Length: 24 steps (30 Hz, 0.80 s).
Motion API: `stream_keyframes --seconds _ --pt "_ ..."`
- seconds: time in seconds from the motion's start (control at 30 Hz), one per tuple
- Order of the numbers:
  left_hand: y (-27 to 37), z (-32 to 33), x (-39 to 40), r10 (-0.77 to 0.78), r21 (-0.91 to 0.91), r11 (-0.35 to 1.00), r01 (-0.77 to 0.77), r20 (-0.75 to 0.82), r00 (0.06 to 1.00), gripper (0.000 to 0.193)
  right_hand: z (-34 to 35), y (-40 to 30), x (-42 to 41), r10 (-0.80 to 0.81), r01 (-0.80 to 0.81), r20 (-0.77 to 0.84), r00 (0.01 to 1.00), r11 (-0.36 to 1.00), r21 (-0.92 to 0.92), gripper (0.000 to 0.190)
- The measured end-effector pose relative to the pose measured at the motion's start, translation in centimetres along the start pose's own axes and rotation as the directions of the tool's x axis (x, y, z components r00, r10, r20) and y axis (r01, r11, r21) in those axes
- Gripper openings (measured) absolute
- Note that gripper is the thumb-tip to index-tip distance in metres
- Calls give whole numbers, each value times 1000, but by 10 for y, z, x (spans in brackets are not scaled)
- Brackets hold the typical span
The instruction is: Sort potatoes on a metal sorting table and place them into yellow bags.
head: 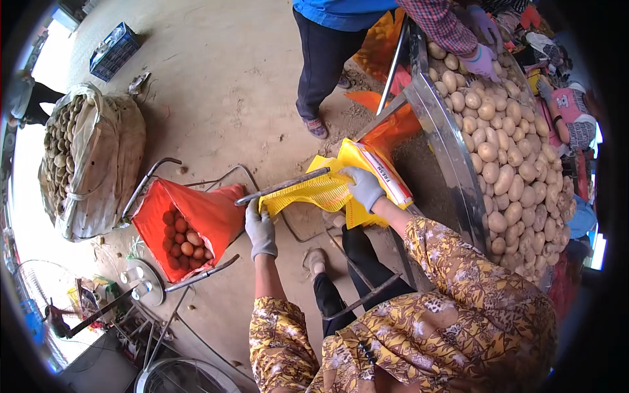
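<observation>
My left hand [260,229], in a light grey glove, grips the edge of a yellow mesh bag [309,189] beside the end of a metal rod of a bag stand [282,186]. With its fingers on the same mesh, my right hand [364,186], also gloved, is at the bag's far side, near a white printed band. To the left, a red mesh bag [221,204] hangs wide on a metal frame, with potatoes [186,245] inside. A sorting table with a metal rim [449,157] holds a heap of potatoes [511,172] at the right.
A co-worker [327,59] stands ahead at the table, a gloved hand on the potatoes. More people [570,108] are across it. A big woven sack of potatoes [108,157] stands left, a blue crate [114,51] beyond. A scale [142,282] and a wheel [186,376] are lower left.
</observation>
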<state>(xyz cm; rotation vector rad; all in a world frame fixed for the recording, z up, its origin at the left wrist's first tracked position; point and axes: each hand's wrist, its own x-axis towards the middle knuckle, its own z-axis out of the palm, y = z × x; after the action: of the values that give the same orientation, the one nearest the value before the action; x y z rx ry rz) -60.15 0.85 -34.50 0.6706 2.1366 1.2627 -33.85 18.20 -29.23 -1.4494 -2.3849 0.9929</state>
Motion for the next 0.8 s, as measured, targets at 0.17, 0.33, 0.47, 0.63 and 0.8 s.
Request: stream_keyframes --seconds 0.17,0.33,0.47,0.63,0.8 --pt "8 -16 -74 -45 191 981 38 32 998 42 -4 6 -61 134 -133 -1 991 989 -65 42" --pt "87 -32 -114 501 626 697 -348 -78 862 69 -21 -6 -94 80 -87 -46 996 979 -185 57" --pt "139 -17 -122 436 423 664 -617 452 779 74 -29 -8 -109 -132 81 -72 989 869 -488 76" --pt "121 4 -102 194 574 560 -597 610 768 51 -29 -7 -119 -555 466 128 822 527 -711 64" --pt "115 -12 -125 97 619 619 -484 551 829 32 -60 -15 -114 -127 484 611 782 742 -465 34"
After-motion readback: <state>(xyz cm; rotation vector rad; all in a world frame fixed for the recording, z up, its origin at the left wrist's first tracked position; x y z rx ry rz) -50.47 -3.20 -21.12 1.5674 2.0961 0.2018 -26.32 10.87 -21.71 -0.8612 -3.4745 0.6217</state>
